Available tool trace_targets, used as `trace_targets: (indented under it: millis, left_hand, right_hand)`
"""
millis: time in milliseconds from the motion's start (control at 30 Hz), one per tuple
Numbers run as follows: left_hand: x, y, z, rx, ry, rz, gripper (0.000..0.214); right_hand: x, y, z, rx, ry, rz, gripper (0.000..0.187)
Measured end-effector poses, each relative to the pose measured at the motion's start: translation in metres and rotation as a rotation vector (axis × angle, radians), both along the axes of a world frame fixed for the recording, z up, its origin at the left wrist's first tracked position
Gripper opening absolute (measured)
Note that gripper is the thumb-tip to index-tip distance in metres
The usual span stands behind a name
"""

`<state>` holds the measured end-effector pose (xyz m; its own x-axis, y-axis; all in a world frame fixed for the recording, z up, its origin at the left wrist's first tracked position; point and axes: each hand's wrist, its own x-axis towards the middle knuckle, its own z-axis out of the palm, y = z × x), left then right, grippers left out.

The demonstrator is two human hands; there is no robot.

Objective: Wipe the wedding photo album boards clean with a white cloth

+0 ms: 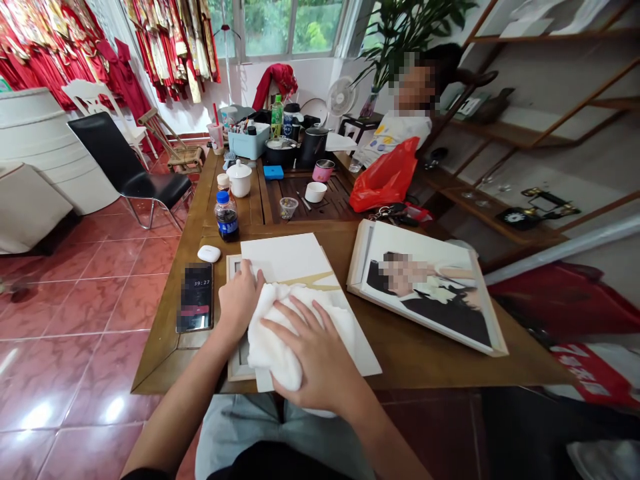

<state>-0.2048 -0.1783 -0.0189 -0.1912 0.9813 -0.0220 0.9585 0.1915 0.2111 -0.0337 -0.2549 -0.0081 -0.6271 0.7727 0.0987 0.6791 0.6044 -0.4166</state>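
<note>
My right hand (317,353) is curved over a bunched white cloth (273,337), fingers spread across its top, and presses it down. Under the cloth lies a white board (283,257) with a tan pattern across it. The board rests at a slant on a light picture frame (240,370), whose left side shows. My left hand (240,297) rests at the board's left edge, thumb and forefinger apart; its other fingers are partly hidden. To the right, a framed photo (435,293) of people in dark and white clothes lies face up, apart from both hands.
Left of the frame are a phone (196,297), a white earbud case (209,253) and a blue-capped bottle (227,217). Farther back stand a lidded white pot (239,179), a small cup (316,192) and a red plastic bag (385,177). Another person (400,130) sits at the back right.
</note>
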Motion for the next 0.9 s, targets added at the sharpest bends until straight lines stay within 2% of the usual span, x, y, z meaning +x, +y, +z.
trace_targets:
  millis: [333, 467, 600, 700, 800, 900]
  left_hand:
    - [0.002, 0.0, 0.0, 0.013, -0.043, 0.006, 0.041]
    - [0.002, 0.0, 0.0, 0.01, -0.039, 0.007, 0.04]
    - [0.001, 0.0, 0.002, 0.0, -0.017, -0.002, 0.039]
    - [0.0, -0.001, 0.001, -0.016, 0.004, -0.015, 0.039]
    - [0.0, -0.001, 0.001, -0.013, -0.005, -0.015, 0.038]
    - [0.001, -0.001, 0.001, -0.005, -0.03, 0.004, 0.038]
  right_hand:
    - [0.055, 0.014, -0.008, 0.117, -0.051, -0.142, 0.061]
    - [0.045, 0.011, -0.007, 0.106, -0.064, -0.137, 0.068]
    - [0.015, 0.008, 0.0, 0.031, -0.049, -0.005, 0.075]
    - [0.002, 0.01, 0.003, 0.004, -0.021, 0.029, 0.078]
    - [0.008, 0.013, 0.003, -0.002, -0.012, 0.012, 0.072]
    - [0.028, 0.018, -0.002, 0.039, -0.029, -0.054, 0.065]
